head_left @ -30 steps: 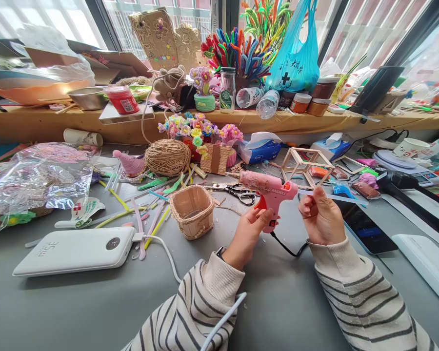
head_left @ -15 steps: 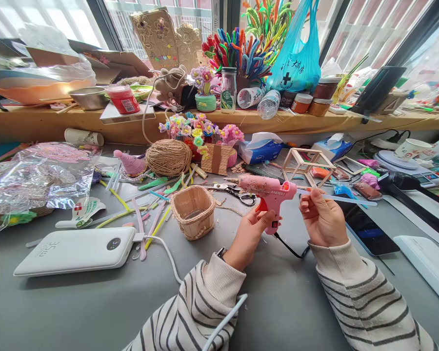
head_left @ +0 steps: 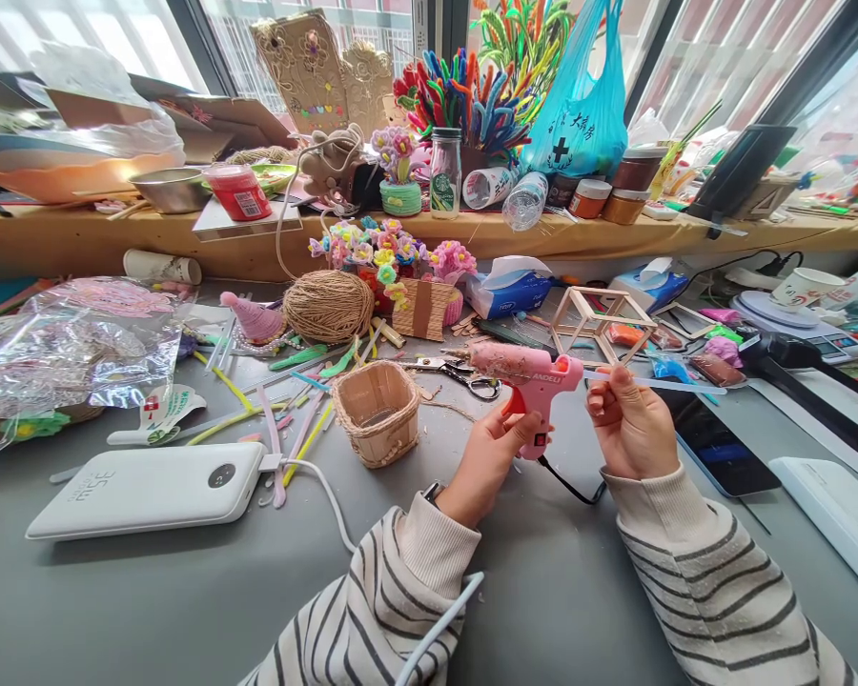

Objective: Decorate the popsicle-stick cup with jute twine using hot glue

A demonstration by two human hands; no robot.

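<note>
My left hand [head_left: 492,464] is wrapped round the handle of a pink hot glue gun [head_left: 525,367], its nozzle pointing left above the table. Between the thumb and fingers of my right hand [head_left: 633,424] is a translucent glue stick [head_left: 679,385], lying level behind the gun's rear end. Whether the stick's front tip is inside the gun I cannot tell. Left of the gun a small square basket [head_left: 377,448] with twine round its rim stands upright. Scissors [head_left: 464,372] lie behind the gun, partly hidden by it.
A white power bank [head_left: 147,491] with a cable lies at left. Behind the basket sit a ball of twine [head_left: 329,307] and loose glue sticks. A wooden stick frame [head_left: 604,319] stands behind my right hand, and a phone [head_left: 722,443] lies to its right.
The glue stick has shifted slightly left toward the gun, and its free right end is nearer my right hand. Both hands keep their grips; little else differs.
</note>
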